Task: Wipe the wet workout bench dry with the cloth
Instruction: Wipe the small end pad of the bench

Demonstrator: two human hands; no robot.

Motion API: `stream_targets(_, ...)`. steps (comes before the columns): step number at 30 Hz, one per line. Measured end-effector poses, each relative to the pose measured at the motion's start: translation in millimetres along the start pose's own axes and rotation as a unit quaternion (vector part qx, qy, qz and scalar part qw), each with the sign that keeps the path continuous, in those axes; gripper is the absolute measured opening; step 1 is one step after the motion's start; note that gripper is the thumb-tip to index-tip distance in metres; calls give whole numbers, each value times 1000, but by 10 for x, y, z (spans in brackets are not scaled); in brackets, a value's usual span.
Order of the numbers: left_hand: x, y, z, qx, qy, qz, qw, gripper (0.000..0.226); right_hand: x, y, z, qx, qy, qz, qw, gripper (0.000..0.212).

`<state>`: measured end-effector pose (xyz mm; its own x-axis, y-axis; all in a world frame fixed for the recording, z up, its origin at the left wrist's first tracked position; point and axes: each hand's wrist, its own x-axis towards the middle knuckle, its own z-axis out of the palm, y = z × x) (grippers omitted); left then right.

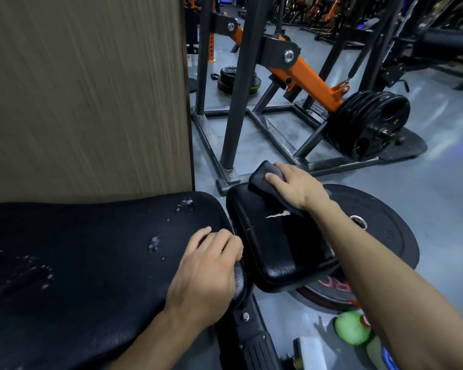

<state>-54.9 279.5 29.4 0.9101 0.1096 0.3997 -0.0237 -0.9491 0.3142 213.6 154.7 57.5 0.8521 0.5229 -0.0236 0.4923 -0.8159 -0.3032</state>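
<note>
- Here the workout bench (pixel 91 263) fills the lower left, its long black pad dotted with water droplets (pixel 154 244) near its right end.
- Just beside that end sits the smaller seat pad (pixel 284 244), black, with a white tear (pixel 277 215) in its cover.
- The right hand (pixel 296 184) lies on the far corner of the seat pad, fingers fairly straight and pressed flat on a dark cloth (pixel 262 176).
- The cloth is folded under that grip; part of it sticks out past the fingertips toward the far edge, and part trails back under the wrist.
- The left hand (pixel 206 271) rests on the right end of the long pad, fingers curled over its edge at the gap between the two pads, touching no cloth.
- Under and beyond the seat pad a black weight plate (pixel 385 236) lies flat on the grey floor (pixel 439 182).
- A green bottle (pixel 352 328) shows at the lower right, partly hidden by the right forearm.
</note>
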Motion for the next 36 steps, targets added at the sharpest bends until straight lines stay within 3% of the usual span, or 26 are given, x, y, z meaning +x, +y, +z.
stream_targets(5,-6,9,-17,9,-5,10,1000,28,-840,170,-5,13,49,-11,999,81)
stream_targets(8,-11,26,-15,24,-2,14,1000,30,-1284,367,39,93,59,19,994,88)
stream_targets(12,-7,47,-13,52,-10,9,999,28,-1748,402,289,244,156,60,955,83)
stream_targets(14,-15,80,-12,60,-8,12,998,27,-1902,246,421,198,215,73,953,75)
stream_targets(16,-29,73,-18,63,-8,10,998,28,-2011,-9,529,75,243,27,967,73)
stream_targets(18,-22,61,-16,56,-6,8,998,29,-2110,-165,636,-16,235,-38,971,71)
stream_targets(21,-22,44,-8,49,0,3,999,30,-1995,-14,534,-47,200,-83,975,66)
stream_targets(23,-11,29,-3,46,1,0,999,31,-1736,160,362,-27,193,-45,980,62)
stream_targets(26,-5,31,-11,40,-3,-2,999,32,-1381,250,137,107,157,90,978,60)
stream_targets(28,-6,51,-35,36,-1,-7,999,32,-1381,148,168,59,135,119,982,63)
stream_targets(31,-18,71,-57,25,-5,-9,1000,32,-1775,-224,365,-81,139,-10,987,68)
stream_targets(33,-25,83,-71,15,-1,-5,1000,28,-2075,-414,506,-94,118,-90,984,67)
stream_targets(36,-16,92,-101,-4,12,5,1000,25,-1979,-446,461,-109,76,-144,981,67)
